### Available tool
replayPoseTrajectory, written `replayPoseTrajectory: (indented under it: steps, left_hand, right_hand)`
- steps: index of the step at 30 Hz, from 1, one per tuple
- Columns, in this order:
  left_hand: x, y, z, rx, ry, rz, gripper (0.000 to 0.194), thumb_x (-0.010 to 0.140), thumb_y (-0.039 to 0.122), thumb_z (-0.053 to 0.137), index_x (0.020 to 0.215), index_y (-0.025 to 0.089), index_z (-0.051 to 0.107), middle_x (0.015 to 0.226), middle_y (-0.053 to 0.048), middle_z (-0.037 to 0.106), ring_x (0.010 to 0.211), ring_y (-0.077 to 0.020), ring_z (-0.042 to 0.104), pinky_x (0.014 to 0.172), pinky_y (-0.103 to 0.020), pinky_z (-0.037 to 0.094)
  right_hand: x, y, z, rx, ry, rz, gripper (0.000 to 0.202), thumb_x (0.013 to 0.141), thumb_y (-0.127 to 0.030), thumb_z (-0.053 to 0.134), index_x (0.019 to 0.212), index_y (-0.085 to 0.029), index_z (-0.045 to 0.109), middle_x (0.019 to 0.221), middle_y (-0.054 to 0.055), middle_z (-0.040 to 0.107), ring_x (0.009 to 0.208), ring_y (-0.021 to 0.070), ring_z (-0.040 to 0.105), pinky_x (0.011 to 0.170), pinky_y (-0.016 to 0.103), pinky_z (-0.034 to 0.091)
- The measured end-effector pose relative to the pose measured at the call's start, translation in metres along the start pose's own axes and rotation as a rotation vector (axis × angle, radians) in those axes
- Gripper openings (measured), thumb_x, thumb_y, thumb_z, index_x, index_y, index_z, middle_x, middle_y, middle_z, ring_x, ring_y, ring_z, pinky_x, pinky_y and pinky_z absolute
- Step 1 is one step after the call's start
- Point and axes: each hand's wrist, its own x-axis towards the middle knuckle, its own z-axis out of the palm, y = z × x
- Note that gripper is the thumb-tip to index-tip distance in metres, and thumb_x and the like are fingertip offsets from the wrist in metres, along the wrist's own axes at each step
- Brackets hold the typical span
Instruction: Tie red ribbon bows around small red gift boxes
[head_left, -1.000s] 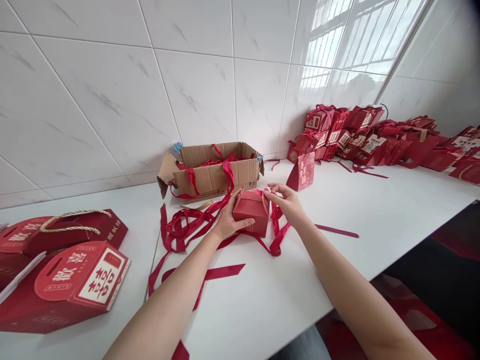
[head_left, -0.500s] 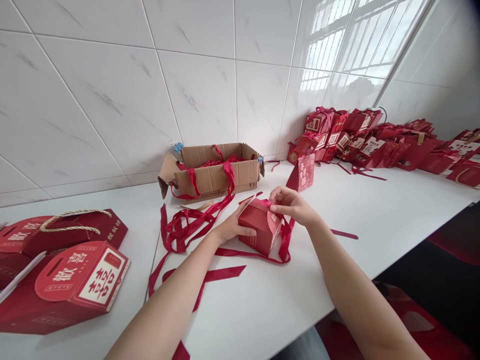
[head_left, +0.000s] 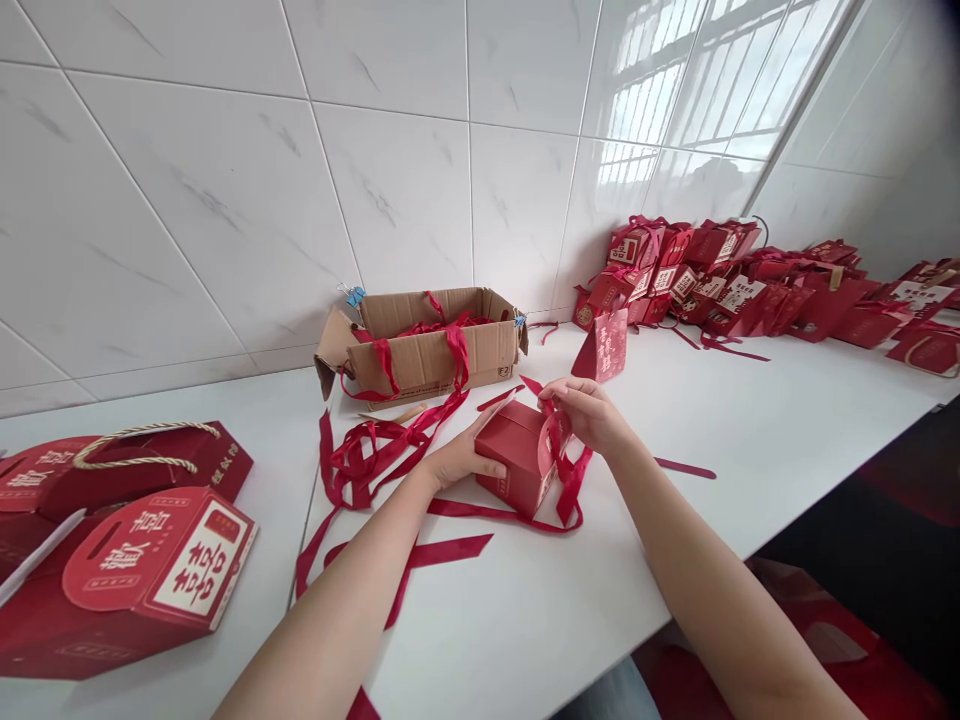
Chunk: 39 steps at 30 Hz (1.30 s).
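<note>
A small red gift box (head_left: 511, 447) stands tilted on the white table in front of me. My left hand (head_left: 463, 460) is closed round its left side, the thumb lying along the near face. At the box's upper right, my right hand (head_left: 585, 408) pinches a red ribbon (head_left: 556, 430). From those fingers the ribbon hangs over the box's rounded flap, and a short end sticks out above them. More of it loops on the table beside and below the box.
Behind is an open cardboard box (head_left: 435, 362) of red ribbon, with tangled ribbon (head_left: 360, 450) before it. Large red gift boxes (head_left: 127, 570) stand at left. A small red box (head_left: 602, 345) and piles of red boxes (head_left: 720, 270) lie toward the back right.
My right hand has lifted the ribbon off the top of the gift box, so it now hangs over the flap on the right side. My left hand keeps its grip.
</note>
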Motion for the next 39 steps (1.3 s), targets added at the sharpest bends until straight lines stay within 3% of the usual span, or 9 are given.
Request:
replayPoseTrajectory:
  steps: [5, 15, 25, 32, 34, 36, 39]
  left_hand:
    - [0.001, -0.003, 0.0, -0.059, -0.011, 0.007, 0.11, 0.053, 0.038, 0.086, 0.145, 0.029, 0.028, 0.138, -0.009, 0.05, 0.129, -0.0351, 0.043, 0.104, -0.047, 0.039]
    - [0.0, -0.001, 0.001, -0.064, -0.007, 0.027, 0.103, 0.053, 0.037, 0.086, 0.142, 0.029, 0.034, 0.134, -0.009, 0.054, 0.125, -0.0356, 0.047, 0.1, -0.048, 0.042]
    - [0.0, -0.003, -0.001, 0.007, 0.018, -0.066, 0.117, 0.051, 0.035, 0.087, 0.147, 0.028, 0.022, 0.141, -0.013, 0.045, 0.129, -0.0325, 0.041, 0.105, -0.047, 0.033]
    - [-0.001, 0.002, 0.002, -0.024, -0.037, -0.078, 0.122, 0.049, 0.041, 0.087, 0.148, 0.028, 0.018, 0.143, -0.013, 0.041, 0.13, -0.0342, 0.039, 0.105, -0.047, 0.031]
    - [0.0, 0.002, 0.002, -0.057, -0.038, -0.034, 0.111, 0.052, 0.057, 0.08, 0.145, 0.027, 0.028, 0.144, -0.013, 0.041, 0.131, -0.0348, 0.036, 0.106, -0.046, 0.029]
    - [0.003, 0.003, 0.001, -0.135, 0.006, 0.007, 0.093, 0.061, 0.078, 0.058, 0.136, 0.025, 0.044, 0.141, -0.013, 0.045, 0.129, -0.0343, 0.038, 0.105, -0.046, 0.029]
    - [0.008, 0.01, -0.002, -0.199, 0.154, 0.023, 0.081, 0.073, 0.084, 0.026, 0.113, 0.02, 0.058, 0.123, -0.013, 0.056, 0.115, -0.0288, 0.048, 0.098, -0.043, 0.035]
  right_hand:
    - [0.002, 0.007, 0.002, -0.129, -0.012, 0.081, 0.031, 0.074, -0.046, 0.069, 0.066, -0.016, 0.071, 0.055, 0.003, 0.064, 0.044, 0.0101, 0.053, 0.041, 0.02, 0.036]
    - [0.002, 0.007, 0.003, -0.126, -0.036, 0.084, 0.03, 0.075, -0.044, 0.069, 0.065, -0.016, 0.07, 0.055, 0.003, 0.066, 0.044, 0.0096, 0.055, 0.043, 0.02, 0.037]
    - [0.0, 0.004, 0.009, -0.158, -0.028, 0.064, 0.033, 0.076, -0.047, 0.067, 0.068, -0.016, 0.07, 0.061, 0.002, 0.065, 0.047, 0.0087, 0.053, 0.045, 0.02, 0.038]
    - [-0.001, 0.002, 0.011, -0.158, -0.042, 0.081, 0.038, 0.078, -0.054, 0.062, 0.075, -0.018, 0.071, 0.061, 0.001, 0.064, 0.05, 0.0105, 0.056, 0.047, 0.02, 0.041]
    - [-0.001, 0.003, 0.01, -0.161, -0.057, 0.069, 0.039, 0.079, -0.055, 0.06, 0.078, -0.018, 0.071, 0.07, 0.003, 0.067, 0.057, 0.0118, 0.06, 0.051, 0.021, 0.044]
    - [-0.001, 0.004, 0.009, -0.187, -0.072, 0.05, 0.039, 0.08, -0.055, 0.059, 0.079, -0.019, 0.072, 0.074, 0.003, 0.068, 0.062, 0.0125, 0.061, 0.054, 0.021, 0.045]
    - [0.0, 0.006, 0.008, -0.237, -0.087, 0.015, 0.038, 0.081, -0.055, 0.059, 0.078, -0.019, 0.073, 0.073, 0.003, 0.067, 0.064, 0.0134, 0.06, 0.057, 0.022, 0.045]
